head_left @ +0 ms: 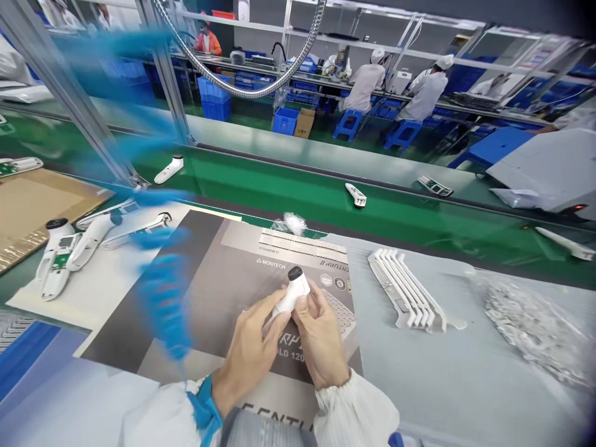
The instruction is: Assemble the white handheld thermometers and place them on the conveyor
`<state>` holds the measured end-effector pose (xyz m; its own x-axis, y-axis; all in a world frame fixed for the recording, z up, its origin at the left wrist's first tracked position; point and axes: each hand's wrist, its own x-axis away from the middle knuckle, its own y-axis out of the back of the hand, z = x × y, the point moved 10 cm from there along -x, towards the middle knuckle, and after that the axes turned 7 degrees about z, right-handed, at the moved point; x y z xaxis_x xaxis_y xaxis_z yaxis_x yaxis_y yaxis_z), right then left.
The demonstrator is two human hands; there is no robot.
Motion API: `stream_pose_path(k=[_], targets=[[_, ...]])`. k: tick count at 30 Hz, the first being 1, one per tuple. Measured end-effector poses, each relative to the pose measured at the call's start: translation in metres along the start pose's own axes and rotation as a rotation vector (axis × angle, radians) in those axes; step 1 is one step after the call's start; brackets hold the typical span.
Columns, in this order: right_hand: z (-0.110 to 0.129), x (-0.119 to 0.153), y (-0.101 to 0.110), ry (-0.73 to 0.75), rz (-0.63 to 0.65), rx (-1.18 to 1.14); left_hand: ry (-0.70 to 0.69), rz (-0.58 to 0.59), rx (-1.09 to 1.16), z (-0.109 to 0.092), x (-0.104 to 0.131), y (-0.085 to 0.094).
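Note:
A white handheld device (293, 294) with a dark round cap at its head is held between my two hands, above a printed cardboard sheet (200, 273). My left hand (254, 338) is wrapped round its lower body, which the fingers partly hide. From the other side, my right hand (321, 332) grips it near the head with thumb and fingers. A blue strap (205, 406) circles my left wrist, and a blurred blue coiled cord (165, 298) hangs at the left.
Several white device housings (60, 261) lie at left. White curved shells (407, 292) and a clear bag of small parts (535, 329) rest at right. Beyond runs a green conveyor (279, 180) carrying scattered housings. A metal hose (261, 93) hangs overhead. People (365, 84) sit at far benches.

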<state>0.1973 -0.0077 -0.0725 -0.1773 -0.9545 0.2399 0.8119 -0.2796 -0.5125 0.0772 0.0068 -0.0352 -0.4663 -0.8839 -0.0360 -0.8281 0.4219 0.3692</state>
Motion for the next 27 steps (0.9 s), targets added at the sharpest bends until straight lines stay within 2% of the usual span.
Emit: stream_pose_path(k=[3, 4, 9, 12, 14, 17, 19, 20, 22, 24, 27], targets=[[-0.001, -0.003, 0.001, -0.048, -0.008, 0.001, -0.065, 0.002, -0.072, -0.006, 0.003, -0.006], [-0.002, -0.004, 0.001, -0.074, -0.019, -0.013, -0.070, 0.035, -0.094, -0.007, 0.003, -0.011], [-0.016, -0.010, 0.007, -0.206, -0.114, -0.161, 0.035, 0.395, -0.444, 0.005, 0.009, -0.038], [-0.016, -0.009, 0.002, -0.199, -0.094, -0.221, 0.007, 0.489, -0.581, 0.011, 0.008, -0.032], [-0.011, -0.006, -0.012, -0.182, 0.033, -0.201, 0.019, 0.422, -0.605, 0.013, 0.003, -0.017], [-0.009, 0.002, -0.029, -0.170, 0.201, -0.129, -0.015, 0.162, -0.546, -0.001, -0.004, 0.007], [-0.012, 0.006, -0.030, -0.170, 0.194, -0.114, -0.095, 0.038, -0.468, -0.017, -0.004, 0.009], [-0.014, 0.007, -0.029, -0.176, 0.168, -0.120, -0.119, 0.017, -0.433, -0.024, -0.004, 0.006], [-0.018, 0.008, -0.028, -0.181, 0.120, -0.137, -0.124, 0.029, -0.383, -0.031, -0.003, -0.002], [-0.020, 0.007, -0.028, -0.198, 0.107, -0.126, -0.115, 0.056, -0.352, -0.033, -0.004, -0.002], [-0.015, 0.004, -0.018, -0.192, 0.083, 0.018, -0.038, 0.229, -0.366, -0.020, -0.016, 0.012]])
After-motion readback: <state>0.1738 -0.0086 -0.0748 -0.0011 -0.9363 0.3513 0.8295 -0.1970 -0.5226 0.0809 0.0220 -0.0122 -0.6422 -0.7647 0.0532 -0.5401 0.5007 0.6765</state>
